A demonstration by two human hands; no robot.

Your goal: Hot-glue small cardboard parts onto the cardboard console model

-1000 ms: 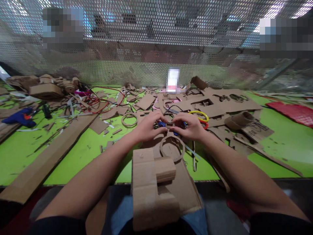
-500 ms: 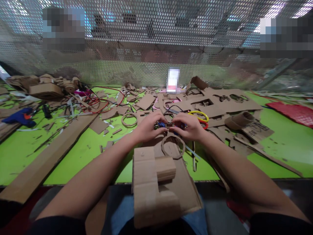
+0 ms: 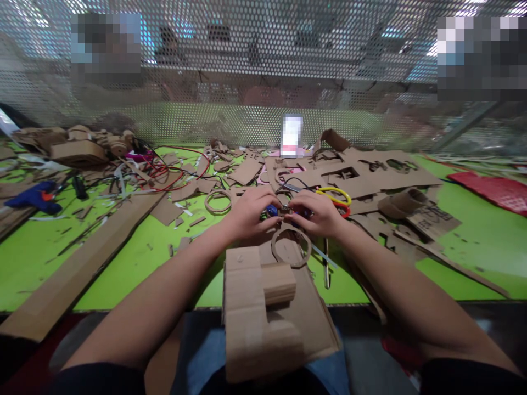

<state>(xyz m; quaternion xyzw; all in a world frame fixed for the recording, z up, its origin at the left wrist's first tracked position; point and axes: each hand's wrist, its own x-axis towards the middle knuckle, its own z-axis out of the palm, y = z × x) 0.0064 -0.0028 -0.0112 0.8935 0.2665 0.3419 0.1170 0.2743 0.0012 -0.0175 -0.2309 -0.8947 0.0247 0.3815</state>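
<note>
Between the two hands, low over the green worktop (image 3: 135, 263): a small part gripped from both sides.
The left hand (image 3: 249, 215) and the right hand (image 3: 320, 215) meet fingertip to fingertip, both pinched shut on a small part (image 3: 285, 210) with blue bits, too small to identify. A cardboard ring (image 3: 290, 248) lies just nearer than the hands, against a blocky cardboard model (image 3: 259, 307). A yellow loop (image 3: 335, 192) sits just beyond the right hand. A second ring (image 3: 217, 201) lies just outside the left hand, and a blue glue gun (image 3: 35, 197) well beyond it.
</note>
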